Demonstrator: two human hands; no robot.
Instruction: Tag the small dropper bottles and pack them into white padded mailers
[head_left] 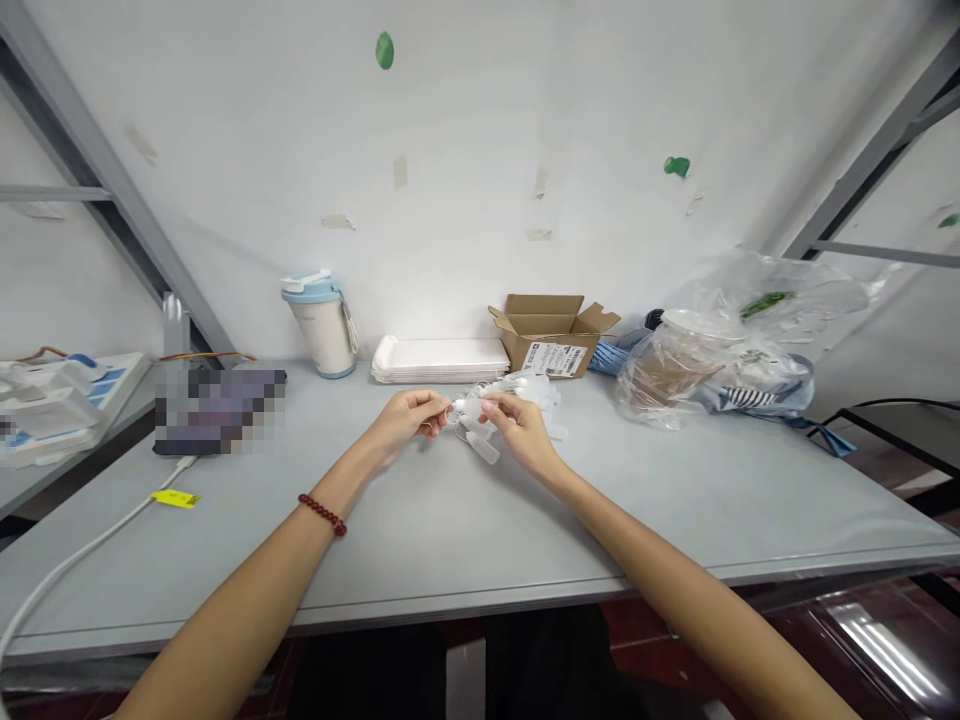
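Both hands [411, 415] [519, 428] partly hide a white piece [470, 408], and print on the box label [556, 358] is illegibly small.

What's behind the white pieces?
An open box, with a white stack to its left. The pieces and right hand hide part of the table; the box's front hides its floor.

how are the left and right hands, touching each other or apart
Apart: the head view shows a white piece in the gap between left hand and right hand.
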